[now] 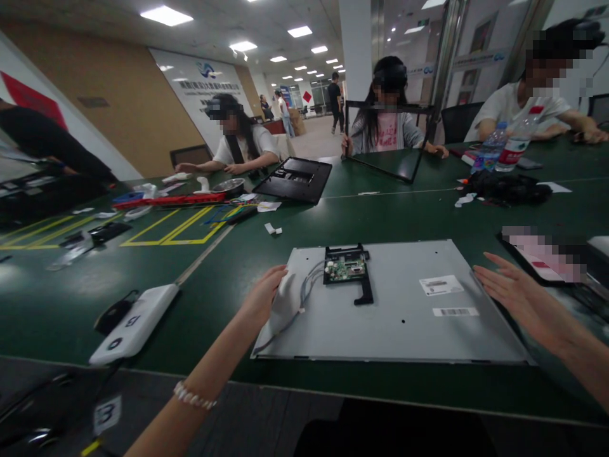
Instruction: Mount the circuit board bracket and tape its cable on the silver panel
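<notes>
A flat grey display panel [390, 339] lies back side up on the table before me. A green circuit board [349, 269] in a black plastic bracket [365, 292] sits near its far edge. From the board a grey cable [304, 295] runs down to the panel's near left corner. My left hand [264, 295] is at the panel's left edge, fingers stretched forward along it. At the right edge is my right hand [518, 298], open, with its fingers extended and their tips by the rim. Two white labels, one a barcode label [455, 312], are on the panel's right part.
A white power bank [136, 324] lies left on the green table [214, 343]. A phone [537, 257] is at right. Farther off are a black monitor back cover [295, 179], bottles [516, 143] and black cables [507, 187]. Across the table, a person holds a black frame [390, 108].
</notes>
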`<state>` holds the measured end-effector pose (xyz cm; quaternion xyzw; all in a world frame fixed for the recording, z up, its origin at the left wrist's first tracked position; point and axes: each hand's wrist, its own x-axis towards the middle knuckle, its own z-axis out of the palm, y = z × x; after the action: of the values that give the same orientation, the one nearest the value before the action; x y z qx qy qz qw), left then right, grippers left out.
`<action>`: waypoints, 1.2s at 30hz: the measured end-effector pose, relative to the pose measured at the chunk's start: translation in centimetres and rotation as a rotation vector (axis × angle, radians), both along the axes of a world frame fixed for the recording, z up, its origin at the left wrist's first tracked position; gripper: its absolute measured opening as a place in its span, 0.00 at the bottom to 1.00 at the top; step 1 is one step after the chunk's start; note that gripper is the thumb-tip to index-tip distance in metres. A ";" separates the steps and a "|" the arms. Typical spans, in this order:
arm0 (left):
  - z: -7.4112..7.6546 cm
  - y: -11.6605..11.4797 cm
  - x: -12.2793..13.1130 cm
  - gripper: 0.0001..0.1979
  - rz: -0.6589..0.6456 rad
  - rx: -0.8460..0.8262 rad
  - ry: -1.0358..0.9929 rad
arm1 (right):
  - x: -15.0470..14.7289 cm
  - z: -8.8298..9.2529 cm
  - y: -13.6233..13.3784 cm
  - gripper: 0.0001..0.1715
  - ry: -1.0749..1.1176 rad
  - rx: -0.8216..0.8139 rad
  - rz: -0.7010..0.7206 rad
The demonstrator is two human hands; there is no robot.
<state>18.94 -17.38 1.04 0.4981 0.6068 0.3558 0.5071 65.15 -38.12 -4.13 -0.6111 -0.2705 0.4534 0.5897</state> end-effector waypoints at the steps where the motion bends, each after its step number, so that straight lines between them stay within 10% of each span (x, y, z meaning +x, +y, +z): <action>1: 0.1 -0.2 0.3 0.18 -0.011 -0.003 -0.013 | 0.4 -0.1 -0.1 0.33 -0.004 -0.006 0.003; 15: 1.8 0.1 -1.2 0.16 -0.135 -0.122 -0.189 | 2.8 2.1 0.3 0.32 0.208 -0.054 0.132; 28: 1.6 -0.6 1.8 0.34 -0.439 0.348 0.461 | -0.7 3.0 1.8 0.38 -0.669 -0.124 0.137; 36: 3.3 1.1 6.8 0.56 -0.880 0.473 0.495 | -7.9 4.4 9.3 0.56 -1.012 0.248 0.611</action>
<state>25.70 -16.31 4.33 0.8734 0.3461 0.1096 0.3246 57.28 -28.83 0.32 -0.5721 -0.7318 0.2202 0.2978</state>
